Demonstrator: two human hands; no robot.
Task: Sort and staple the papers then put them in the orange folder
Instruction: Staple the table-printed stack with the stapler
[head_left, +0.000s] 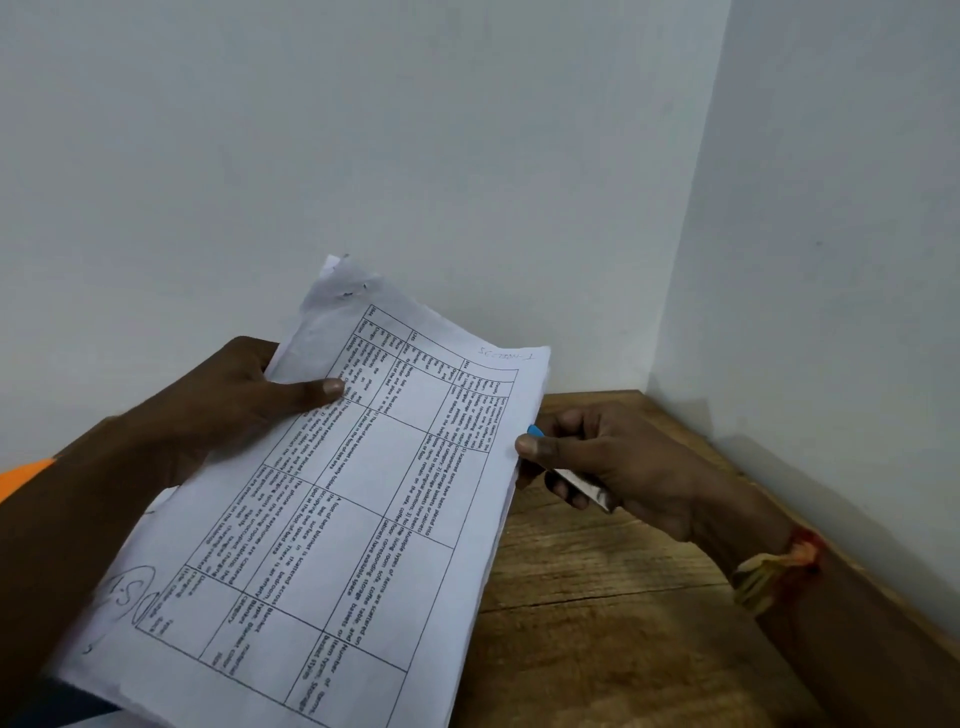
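Observation:
A stack of white printed papers with table grids is held up above the wooden table. My left hand grips the stack's left edge, thumb lying across the top sheet. My right hand pinches the right edge with its thumb while its fingers curl round a small stapler, silver with a blue tip. A sliver of the orange folder shows at the far left, mostly hidden behind my left arm.
White walls meet in a corner close behind the table. The table's right edge runs along the right wall. Bare wood shows to the right of the papers.

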